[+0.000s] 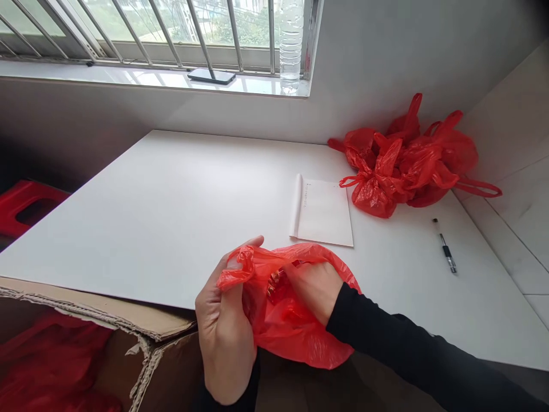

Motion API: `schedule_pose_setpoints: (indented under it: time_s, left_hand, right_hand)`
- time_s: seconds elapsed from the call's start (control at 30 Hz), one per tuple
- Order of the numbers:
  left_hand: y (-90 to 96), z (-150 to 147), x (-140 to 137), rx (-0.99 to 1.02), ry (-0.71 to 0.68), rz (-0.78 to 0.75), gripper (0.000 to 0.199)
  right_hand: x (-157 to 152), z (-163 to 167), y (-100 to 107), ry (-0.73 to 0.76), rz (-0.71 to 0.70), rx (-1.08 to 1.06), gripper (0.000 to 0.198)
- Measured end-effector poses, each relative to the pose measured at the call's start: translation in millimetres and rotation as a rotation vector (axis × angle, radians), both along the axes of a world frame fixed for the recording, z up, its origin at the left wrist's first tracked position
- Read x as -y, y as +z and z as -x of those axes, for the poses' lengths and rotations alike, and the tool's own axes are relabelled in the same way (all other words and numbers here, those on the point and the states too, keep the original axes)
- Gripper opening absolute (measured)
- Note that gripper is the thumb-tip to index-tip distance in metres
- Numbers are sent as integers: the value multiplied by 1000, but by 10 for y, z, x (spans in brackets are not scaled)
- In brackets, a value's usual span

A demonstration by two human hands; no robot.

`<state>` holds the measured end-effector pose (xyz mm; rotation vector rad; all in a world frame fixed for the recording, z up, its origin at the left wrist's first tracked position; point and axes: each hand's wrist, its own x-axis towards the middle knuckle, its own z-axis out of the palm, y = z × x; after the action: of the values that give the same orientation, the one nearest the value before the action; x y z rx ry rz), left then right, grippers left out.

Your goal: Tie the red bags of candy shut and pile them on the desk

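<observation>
A red plastic bag [300, 343] hangs open at the front edge of the white table. My left hand [229, 326] grips the bag's handle and rim on its left side, the thumb pressed against the plastic. Inside the bag's mouth is my right hand [315, 289], its fingers hidden by the plastic. Shiny red and gold wrapped items [277, 284] show in the bag beside the right fingers. Whether those fingers hold any of them cannot be seen.
On the white table [206, 183] lie a notepad [326, 212], a pen [446, 249] and several tied red bags [407, 166]. A torn cardboard box [107, 312] with red plastic inside stands front left. A phone [212, 76] and bottle [290, 51] occupy the sill; a red stool [30, 200] is left.
</observation>
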<state>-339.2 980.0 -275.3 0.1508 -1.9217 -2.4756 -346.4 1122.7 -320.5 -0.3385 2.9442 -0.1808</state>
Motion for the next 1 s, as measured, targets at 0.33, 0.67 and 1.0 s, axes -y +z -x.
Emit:
schedule_pose_setpoints:
  time_s: [0.33,0.67,1.0]
  left_hand:
    - [-7,28,-31,33,-22,-7,37]
    - [-1,86,-33,32,-26,-13,34]
    - [-76,88,-5,-5,-62,69,28]
  right_hand:
    - [-97,-61,-3,25,-36,38,25]
    - [-120,-198,175,89,-139,94,21]
    - [-454,-174,358,34,-138,125,28]
